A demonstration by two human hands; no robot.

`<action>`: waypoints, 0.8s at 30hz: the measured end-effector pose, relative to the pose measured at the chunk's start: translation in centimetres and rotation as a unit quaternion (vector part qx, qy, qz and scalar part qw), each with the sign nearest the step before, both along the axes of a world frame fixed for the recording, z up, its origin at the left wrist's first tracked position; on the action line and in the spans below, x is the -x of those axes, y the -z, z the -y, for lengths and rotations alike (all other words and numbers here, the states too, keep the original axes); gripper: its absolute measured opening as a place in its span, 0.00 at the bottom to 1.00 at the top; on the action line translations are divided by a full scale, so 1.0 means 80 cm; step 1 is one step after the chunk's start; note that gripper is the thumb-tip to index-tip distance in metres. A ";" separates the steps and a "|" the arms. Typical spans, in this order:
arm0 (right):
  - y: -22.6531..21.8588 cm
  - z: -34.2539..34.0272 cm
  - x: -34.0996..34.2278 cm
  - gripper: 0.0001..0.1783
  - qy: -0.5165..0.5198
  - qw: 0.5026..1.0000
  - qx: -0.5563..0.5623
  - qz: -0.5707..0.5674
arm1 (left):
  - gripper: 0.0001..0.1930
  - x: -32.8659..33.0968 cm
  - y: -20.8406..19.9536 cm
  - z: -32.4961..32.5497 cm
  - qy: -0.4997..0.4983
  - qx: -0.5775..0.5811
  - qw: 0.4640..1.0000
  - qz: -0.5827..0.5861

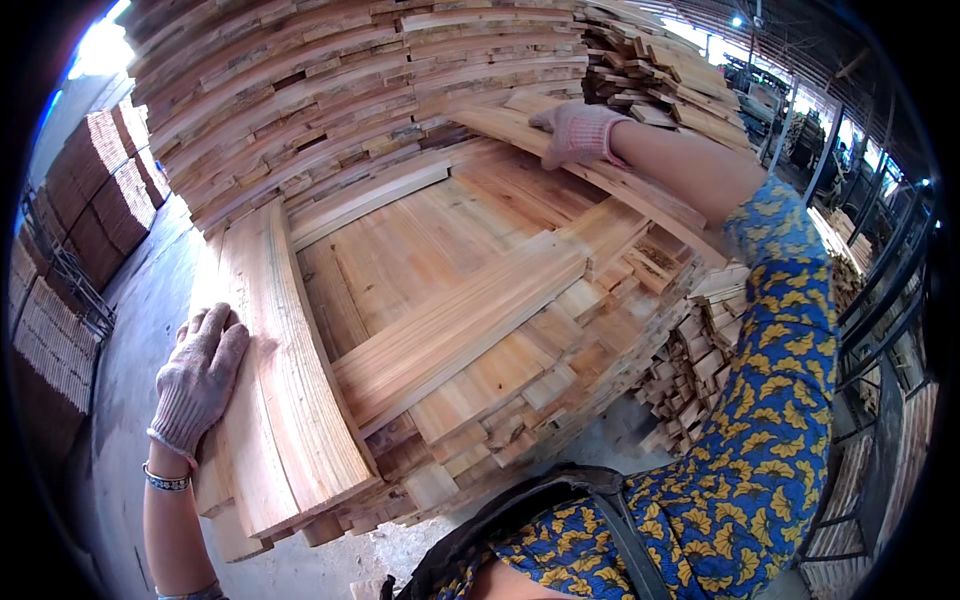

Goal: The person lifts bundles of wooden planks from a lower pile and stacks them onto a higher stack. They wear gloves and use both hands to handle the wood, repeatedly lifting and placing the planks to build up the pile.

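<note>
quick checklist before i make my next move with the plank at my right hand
1. Right hand on the plank: ok, touching it.
2. Secure hold from below: cannot tell, the underside is hidden.
3. Left hand at the long boards: ok, at their outer edge.
4. Both hands gloved: ok.
5. Top of the low pile level: not ok, lower boards show between raised ones.
6. Near board ends even: not ok, they jut unevenly.
</note>
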State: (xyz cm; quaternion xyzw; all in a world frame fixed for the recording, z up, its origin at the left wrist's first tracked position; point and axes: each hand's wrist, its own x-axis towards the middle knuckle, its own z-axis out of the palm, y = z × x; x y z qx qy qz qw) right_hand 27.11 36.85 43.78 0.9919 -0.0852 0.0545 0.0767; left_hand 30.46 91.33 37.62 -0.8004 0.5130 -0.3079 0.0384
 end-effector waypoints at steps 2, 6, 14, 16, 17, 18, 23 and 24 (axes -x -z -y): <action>-0.013 -0.047 -0.006 0.44 -0.049 0.998 -0.036 0.012 | 0.11 -0.001 -0.003 -0.001 0.009 -0.012 1.000 0.017; -0.010 -0.163 -0.015 0.42 -0.089 0.984 -0.140 -0.070 | 0.12 0.003 -0.012 0.000 -0.044 -0.066 0.996 -0.036; 0.099 -0.352 -0.157 0.19 -0.369 0.923 0.102 -0.050 | 0.12 -0.012 0.004 -0.008 -0.062 0.000 0.996 -0.070; 0.087 -0.322 -0.132 0.27 -0.352 0.923 -0.154 -0.029 | 0.14 -0.006 0.007 -0.025 -0.119 0.041 0.982 -0.138; 0.054 -0.268 -0.075 0.31 -0.354 0.885 -0.300 -0.024 | 0.15 -0.003 0.004 -0.029 -0.136 0.056 0.976 -0.159; 0.057 -0.196 -0.072 0.36 -0.275 0.913 -0.296 0.055 | 0.16 -0.006 0.003 -0.010 -0.113 0.064 0.978 -0.160; 0.025 0.025 0.043 0.33 0.014 0.992 0.118 -0.032 | 0.16 -0.002 -0.001 -0.003 -0.097 0.056 0.982 -0.150; 0.033 0.033 0.034 0.34 0.037 0.993 0.107 -0.040 | 0.15 0.003 -0.007 0.002 -0.093 0.050 0.984 -0.145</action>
